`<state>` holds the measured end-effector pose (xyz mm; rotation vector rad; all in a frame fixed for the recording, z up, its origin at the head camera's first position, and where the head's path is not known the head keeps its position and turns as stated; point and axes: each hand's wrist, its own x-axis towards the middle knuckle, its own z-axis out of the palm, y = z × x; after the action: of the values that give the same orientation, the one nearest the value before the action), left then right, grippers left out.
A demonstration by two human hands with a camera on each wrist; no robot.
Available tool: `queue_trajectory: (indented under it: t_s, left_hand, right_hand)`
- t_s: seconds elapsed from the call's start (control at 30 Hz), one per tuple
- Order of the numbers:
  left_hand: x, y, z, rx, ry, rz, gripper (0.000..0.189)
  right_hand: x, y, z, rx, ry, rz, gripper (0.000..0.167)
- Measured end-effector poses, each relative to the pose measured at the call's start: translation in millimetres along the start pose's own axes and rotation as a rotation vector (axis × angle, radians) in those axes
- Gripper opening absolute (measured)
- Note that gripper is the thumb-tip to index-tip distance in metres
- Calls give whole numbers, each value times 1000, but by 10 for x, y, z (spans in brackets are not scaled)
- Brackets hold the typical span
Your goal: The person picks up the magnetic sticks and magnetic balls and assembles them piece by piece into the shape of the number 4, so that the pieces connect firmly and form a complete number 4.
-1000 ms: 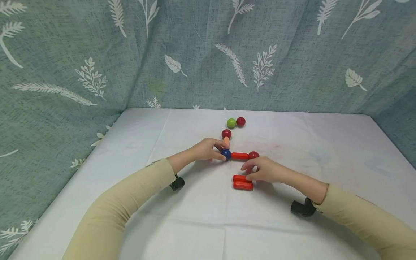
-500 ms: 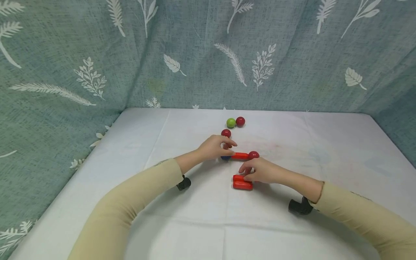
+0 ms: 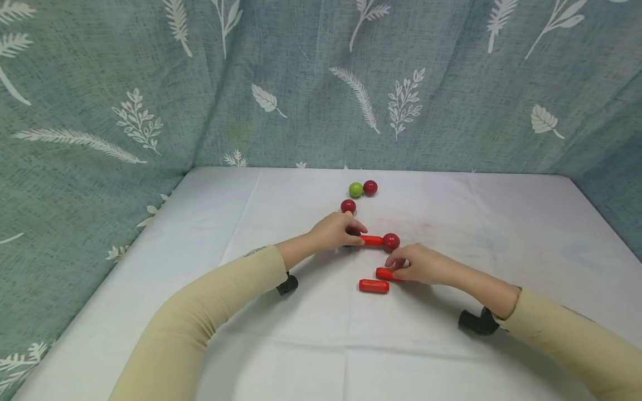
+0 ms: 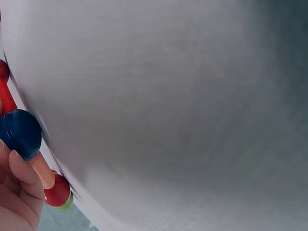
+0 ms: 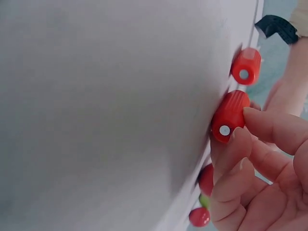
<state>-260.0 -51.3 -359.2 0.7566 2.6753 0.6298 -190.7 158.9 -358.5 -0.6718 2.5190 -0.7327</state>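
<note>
In the head view my left hand (image 3: 337, 231) pinches the near end of a red magnetic rod (image 3: 373, 240), which joins a red ball (image 3: 391, 241). A blue ball (image 4: 21, 134), mostly covered by that hand in the head view, sits at the rod's other end. From it an orange rod (image 4: 42, 169) leads to another red ball (image 3: 348, 206). My right hand (image 3: 420, 264) pinches a second red magnetic rod (image 5: 231, 114) between thumb and fingers, with its silver end disc showing. A third red rod (image 3: 374, 286) lies just to the left and nearer to me.
A green ball (image 3: 355, 190) and a red ball (image 3: 370, 188) touch each other at the back of the white-covered table (image 3: 281, 356). A patterned green-grey curtain (image 3: 311, 111) hangs behind the table. Dark wrist cameras (image 3: 477, 322) hang under both forearms.
My left hand has moved right from the blue ball onto the joined red rod. My right hand has drawn its red rod rightward, apart from the one beside it.
</note>
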Motion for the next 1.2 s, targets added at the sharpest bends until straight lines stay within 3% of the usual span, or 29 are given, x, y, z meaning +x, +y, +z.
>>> queue_trajectory:
  t_s: [0.43, 0.7, 0.9, 1.2]
  left_hand:
    - [12, -16, 8, -34, -3, -1, 24]
    - [19, -41, 16, -53, -6, -15, 25]
    - [36, -67, 24, -62, -3, -10, 25]
    - [26, -59, 25, -73, -2, -14, 23]
  right_hand:
    - [-130, 60, -117, -60, -60, 123, 25]
    - [-108, 52, -97, -58, -68, 133, 25]
    - [-84, 141, -202, 119, -67, 146, 31]
    - [56, 295, -381, 425, 35, 261, 35]
